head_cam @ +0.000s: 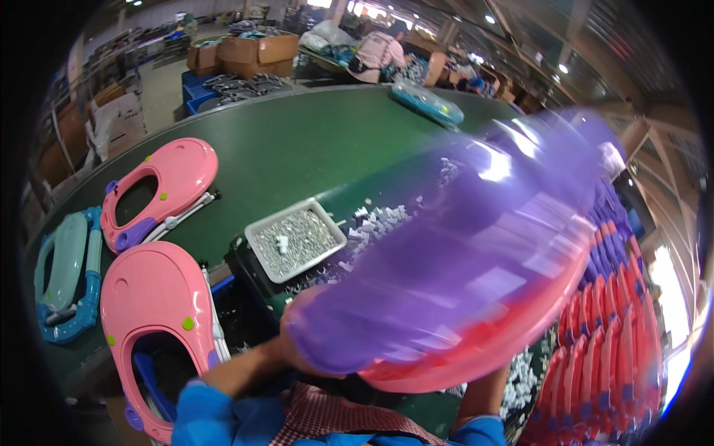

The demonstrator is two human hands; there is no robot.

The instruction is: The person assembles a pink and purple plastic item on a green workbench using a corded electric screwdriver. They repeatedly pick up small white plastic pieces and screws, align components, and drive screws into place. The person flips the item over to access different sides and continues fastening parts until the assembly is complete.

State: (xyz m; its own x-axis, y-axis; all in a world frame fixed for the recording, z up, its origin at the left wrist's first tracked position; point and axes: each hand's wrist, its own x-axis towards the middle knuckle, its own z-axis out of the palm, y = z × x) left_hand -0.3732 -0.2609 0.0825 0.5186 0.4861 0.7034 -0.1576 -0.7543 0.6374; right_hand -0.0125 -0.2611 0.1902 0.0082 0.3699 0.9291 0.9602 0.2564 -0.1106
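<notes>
A large purple and pink plastic part [424,279], blurred by motion, is held up tilted before me. My left hand [304,329] grips its near left end. My right forearm reaches up behind the lower right side of the part, which hides the right hand. Left of it, a white tray [262,267] holds many small metal pieces. Small white plastic pieces [376,223] lie scattered on the green surface between tray and part. Two pink plastic frames with oval openings, an upper one [189,159] and a nearer one [150,279], lie at the left with white legs folded along their sides.
A teal frame [67,267] lies at the far left edge. A bagged teal part [427,103] rests on the green conveyor belt [268,139]. Stacked red and purple parts [608,345] stand at the right. Beyond are cardboard boxes [256,53] and a bending person [379,53].
</notes>
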